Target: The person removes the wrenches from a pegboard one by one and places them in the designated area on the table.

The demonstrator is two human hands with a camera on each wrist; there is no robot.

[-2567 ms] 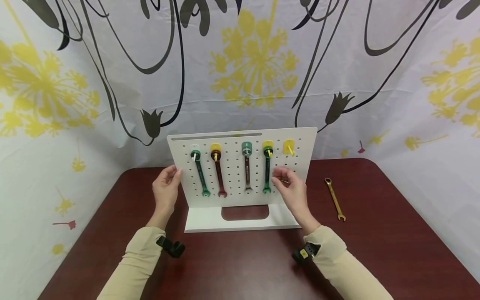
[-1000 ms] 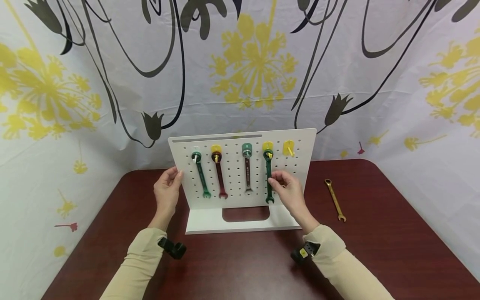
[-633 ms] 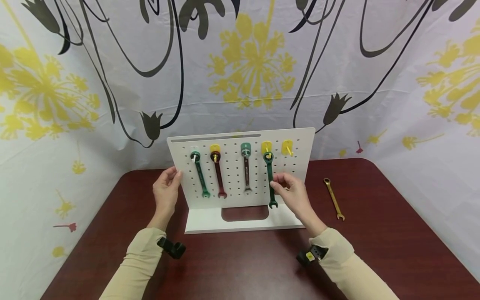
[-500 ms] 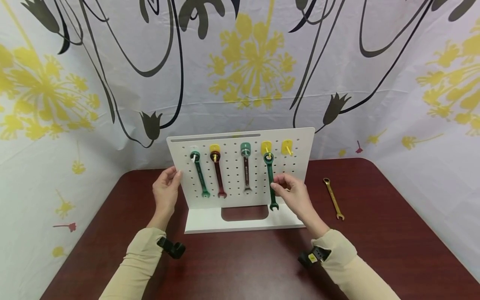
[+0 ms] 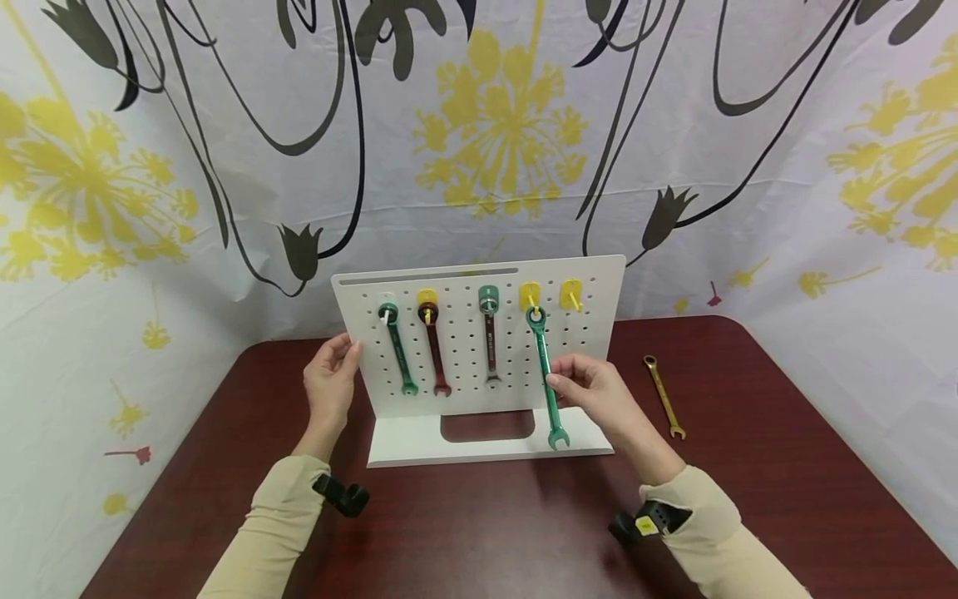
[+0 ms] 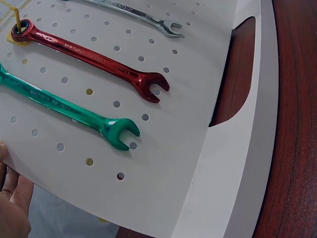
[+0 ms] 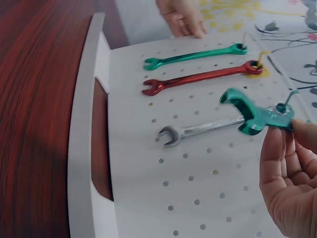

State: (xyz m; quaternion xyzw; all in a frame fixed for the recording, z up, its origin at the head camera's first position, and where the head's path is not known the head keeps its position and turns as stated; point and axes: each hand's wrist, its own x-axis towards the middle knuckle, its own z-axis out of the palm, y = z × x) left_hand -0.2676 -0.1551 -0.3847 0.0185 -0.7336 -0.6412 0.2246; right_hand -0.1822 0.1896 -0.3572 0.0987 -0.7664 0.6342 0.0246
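My right hand (image 5: 599,399) pinches a green combination wrench (image 5: 545,366) by its shank. Its open end tilts out from the white pegboard stand (image 5: 460,358), toward me. The ring end is at the tip of a yellow hook (image 5: 530,295); whether it still encircles the hook, I cannot tell. In the right wrist view the wrench's open jaw (image 7: 252,119) points at the camera. My left hand (image 5: 330,383) grips the board's left edge, thumb in front and fingers behind. Another green wrench (image 6: 59,106), a red wrench (image 6: 89,62) and a silver wrench (image 5: 491,341) hang on the board.
A yellow hook (image 5: 571,294) at the board's right bears no wrench. A gold wrench (image 5: 664,398) lies on the dark red table (image 5: 479,532), right of the stand. Behind the table hangs a patterned cloth (image 5: 419,166).
My right hand has taken hold of the green wrench by its shank and drawn its lower end down, rightward and off the board. The left hand has stayed on the board's edge.
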